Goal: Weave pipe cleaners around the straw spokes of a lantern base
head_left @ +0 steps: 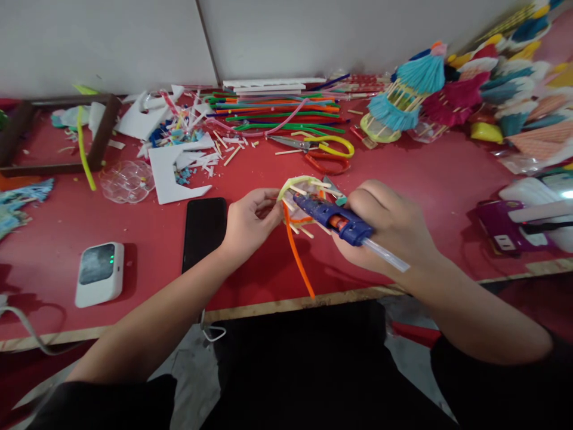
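My left hand (254, 216) pinches the left rim of a small round craft piece (293, 186), edged in pale yellow with short wooden sticks set around it. An orange pipe cleaner (297, 258) runs along the piece, and its loose end hangs down toward the table's front edge. In my right hand (385, 221) is a blue hot glue gun (316, 210), with a clear glue stick (385, 255) poking out of its back. The gun's nozzle points into the craft piece; whether it touches is hard to see.
Yellow-and-orange-handled scissors (329, 149) lie beyond my hands, before a pile of pipe cleaners (277, 113). A black phone (203, 233) and a white device (100, 273) lie to the left. Finished tasselled pieces (398, 98) stand at the back right, above a purple box (505, 224).
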{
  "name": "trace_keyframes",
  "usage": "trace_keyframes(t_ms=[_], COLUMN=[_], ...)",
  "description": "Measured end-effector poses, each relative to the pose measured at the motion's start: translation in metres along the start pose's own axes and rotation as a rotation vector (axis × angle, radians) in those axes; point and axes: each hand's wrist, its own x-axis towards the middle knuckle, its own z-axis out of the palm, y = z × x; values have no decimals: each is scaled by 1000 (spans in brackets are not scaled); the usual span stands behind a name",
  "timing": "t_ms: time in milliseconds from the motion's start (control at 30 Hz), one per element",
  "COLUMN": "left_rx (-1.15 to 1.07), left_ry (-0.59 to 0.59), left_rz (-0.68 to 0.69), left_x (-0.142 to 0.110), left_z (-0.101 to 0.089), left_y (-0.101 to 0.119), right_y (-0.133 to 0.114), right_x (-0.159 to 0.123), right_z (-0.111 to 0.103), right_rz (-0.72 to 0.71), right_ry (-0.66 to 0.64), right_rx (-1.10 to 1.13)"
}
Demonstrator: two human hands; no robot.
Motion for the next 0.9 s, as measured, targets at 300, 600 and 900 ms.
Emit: trace_keyframes(t_ms=[300, 600, 900], left_rx=[-14, -44, 10], left_ry=[12, -6, 0], left_rz=[-19, -11, 10], left_x=[1, 2, 3], left_z=[1, -1, -1], left_y=[-2, -1, 1], right_y=[1, 0, 3], right_x=[4, -1, -3], right_z=[-8, -7, -6], right_rz=[31, 12, -20], right_ry=[-55, -44, -24], right_rx=[18, -38, -33])
